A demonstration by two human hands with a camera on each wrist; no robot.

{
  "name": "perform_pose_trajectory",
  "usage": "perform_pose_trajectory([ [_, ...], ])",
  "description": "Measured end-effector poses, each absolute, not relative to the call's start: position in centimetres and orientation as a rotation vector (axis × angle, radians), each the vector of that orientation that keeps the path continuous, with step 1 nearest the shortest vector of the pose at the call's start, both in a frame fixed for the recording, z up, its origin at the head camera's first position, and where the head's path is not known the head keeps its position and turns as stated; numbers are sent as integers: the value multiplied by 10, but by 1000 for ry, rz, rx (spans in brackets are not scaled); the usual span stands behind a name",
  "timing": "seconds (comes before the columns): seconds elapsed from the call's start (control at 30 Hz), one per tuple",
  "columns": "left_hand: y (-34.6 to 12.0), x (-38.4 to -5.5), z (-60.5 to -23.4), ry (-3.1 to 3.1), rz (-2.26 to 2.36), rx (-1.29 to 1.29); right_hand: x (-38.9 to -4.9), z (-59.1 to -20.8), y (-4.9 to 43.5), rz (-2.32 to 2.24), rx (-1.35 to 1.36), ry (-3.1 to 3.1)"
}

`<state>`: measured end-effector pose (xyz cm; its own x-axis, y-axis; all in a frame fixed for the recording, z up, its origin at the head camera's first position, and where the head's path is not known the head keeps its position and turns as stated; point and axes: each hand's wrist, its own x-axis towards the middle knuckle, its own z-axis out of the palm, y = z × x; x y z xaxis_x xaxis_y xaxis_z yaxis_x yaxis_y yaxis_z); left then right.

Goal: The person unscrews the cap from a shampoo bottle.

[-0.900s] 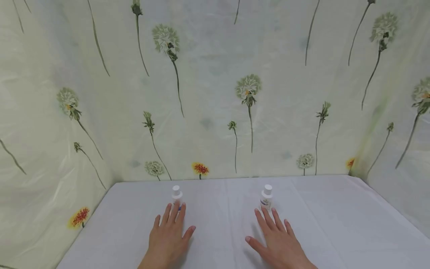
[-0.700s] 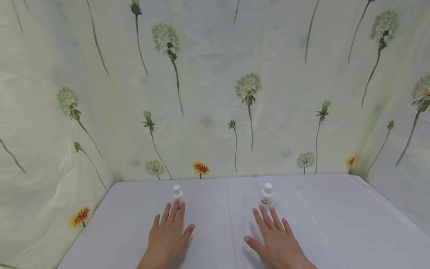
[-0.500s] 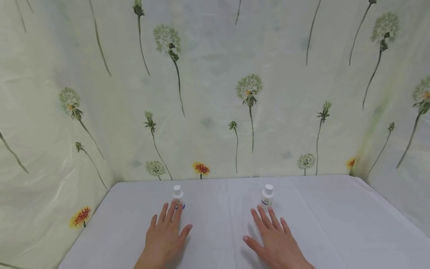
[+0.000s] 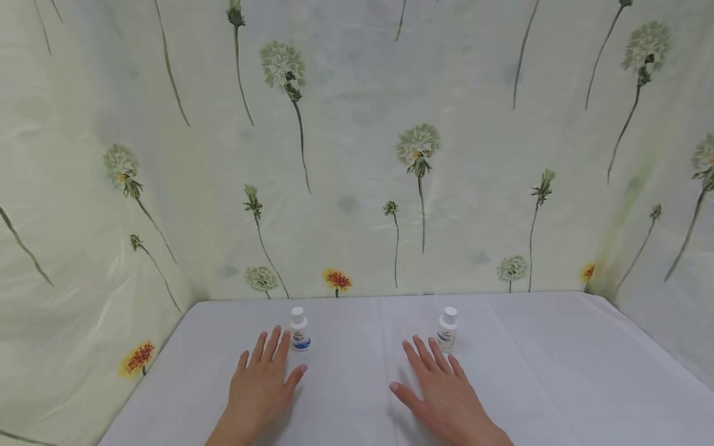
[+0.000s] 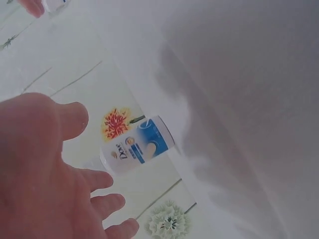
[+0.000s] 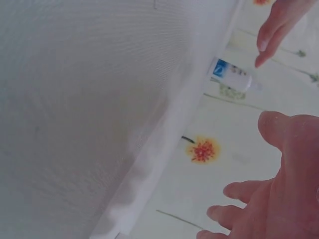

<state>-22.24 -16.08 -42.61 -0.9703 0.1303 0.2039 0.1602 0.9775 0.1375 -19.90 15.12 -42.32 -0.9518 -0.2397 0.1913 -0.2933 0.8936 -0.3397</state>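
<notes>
Low in the frame, the left hand and right hand lie spread flat on the white surface, holding nothing. Just above each hand's fingertips stands a small white bottle: the left bottle and the right bottle, both upright and untouched.

Two bottles upright on the table, both toward its far edge, well apart from each other. Left bottle left of the table's middle; right bottle right of it. Left hand flat on the table, just before the left bottle, fingertips beside it. Right hand flat on the table, before the right bottle, fingertips close to it. Curtain behind the far edge and along both side edges.
</notes>
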Motion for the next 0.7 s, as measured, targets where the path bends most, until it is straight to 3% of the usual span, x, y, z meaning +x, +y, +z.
perform_pose_trajectory([
  [0.7, -181, -243, -411, -2849, -556, -119, -227, -425, 117, 751, 528, -2807],
])
